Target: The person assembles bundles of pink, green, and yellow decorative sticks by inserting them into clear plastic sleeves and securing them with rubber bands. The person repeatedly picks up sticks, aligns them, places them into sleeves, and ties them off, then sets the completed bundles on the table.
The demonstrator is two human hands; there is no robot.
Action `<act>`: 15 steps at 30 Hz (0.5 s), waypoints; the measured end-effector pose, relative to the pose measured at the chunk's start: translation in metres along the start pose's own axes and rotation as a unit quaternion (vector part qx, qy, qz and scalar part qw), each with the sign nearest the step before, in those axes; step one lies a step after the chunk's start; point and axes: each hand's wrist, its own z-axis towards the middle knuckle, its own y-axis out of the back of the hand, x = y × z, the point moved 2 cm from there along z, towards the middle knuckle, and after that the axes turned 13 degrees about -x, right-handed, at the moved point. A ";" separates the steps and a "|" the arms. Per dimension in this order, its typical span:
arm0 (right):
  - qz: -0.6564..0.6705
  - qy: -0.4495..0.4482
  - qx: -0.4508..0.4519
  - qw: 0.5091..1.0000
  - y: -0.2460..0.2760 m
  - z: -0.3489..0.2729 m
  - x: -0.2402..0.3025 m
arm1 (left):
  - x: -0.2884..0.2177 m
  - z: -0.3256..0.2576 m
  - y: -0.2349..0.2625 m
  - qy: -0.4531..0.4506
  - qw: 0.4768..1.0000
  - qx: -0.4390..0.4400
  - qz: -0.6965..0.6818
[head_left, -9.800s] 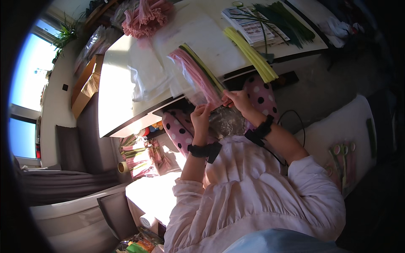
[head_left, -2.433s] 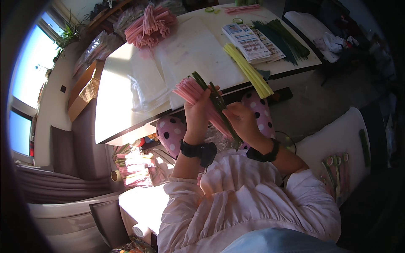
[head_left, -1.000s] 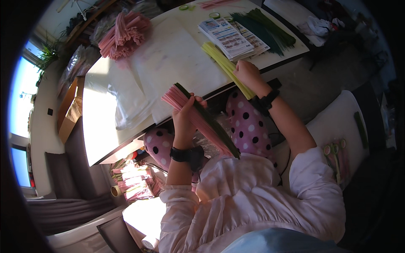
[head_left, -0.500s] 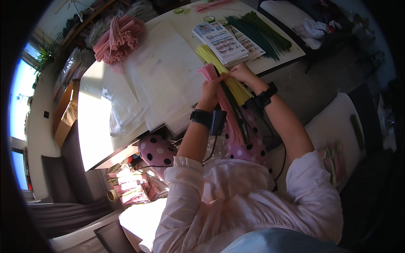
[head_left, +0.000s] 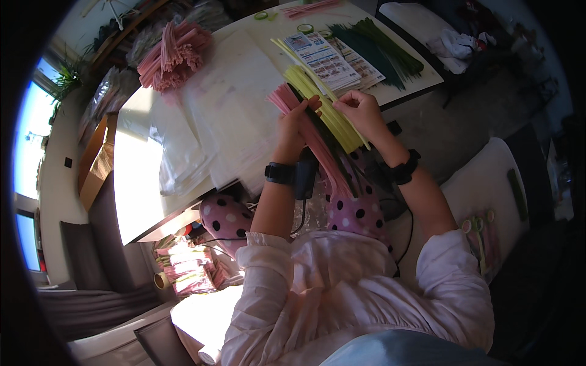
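Observation:
My left hand is closed round a slanting bundle of long, thin sticks that look like pipe cleaners. Pink ones lie on its left side, and a strip of dark green ones runs beside them. A thick bunch of yellow ones lies on the right. Between thumb and fingers, my right hand pinches a few yellow pipe cleaners, which run alongside the bunch and reach higher. The bundle's lower ends hang over my lap, past the table's edge.
Clear plastic sheets cover the left of the white table. A large pink bundle stands behind them. Printed sheets, dark green bundles and green tape rolls lie at the far right. A cable hangs by my lap.
My hands have moved apart. The right hand has shifted right and down with a few yellow pipe cleaners, now separated from the bunch; the left has moved slightly left with the bundle.

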 end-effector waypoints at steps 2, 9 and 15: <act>0.053 -0.013 0.020 0.998 0.005 -0.026 0.009 | -0.021 -0.010 -0.003 0.047 0.997 -0.001 -0.068; 0.034 -0.050 0.054 0.997 0.001 -0.085 0.023 | -0.055 -0.047 -0.011 0.048 0.996 0.013 -0.080; 0.030 -0.037 0.067 0.997 0.005 -0.104 0.028 | -0.061 -0.060 -0.003 -0.011 0.998 -0.022 -0.057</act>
